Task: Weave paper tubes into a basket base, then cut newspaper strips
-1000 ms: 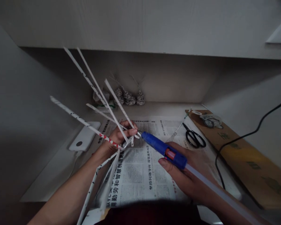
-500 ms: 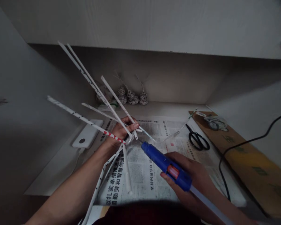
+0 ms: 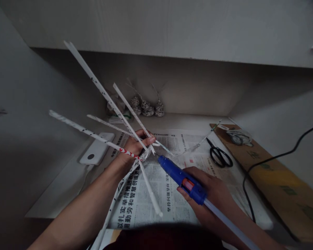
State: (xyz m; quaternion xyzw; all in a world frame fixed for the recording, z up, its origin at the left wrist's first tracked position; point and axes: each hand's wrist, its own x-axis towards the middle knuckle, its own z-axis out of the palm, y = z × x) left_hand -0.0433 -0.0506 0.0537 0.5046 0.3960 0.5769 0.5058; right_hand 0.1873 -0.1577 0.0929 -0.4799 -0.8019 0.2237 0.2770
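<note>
The left hand (image 3: 142, 140) has its fingers clamped on the joined paper tubes (image 3: 109, 100), close to where they meet, above the newspaper (image 3: 177, 194) on the desk (image 3: 195, 122). The right hand (image 3: 215, 187) has its fingers wrapped around the blue glue gun (image 3: 182, 178), its nozzle just beside one tube's near end; whether they touch, I cannot tell.

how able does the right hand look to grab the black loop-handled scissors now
Probably not while the right hand holds the blue glue gun, though the scissors lie uncovered nearby.
</note>
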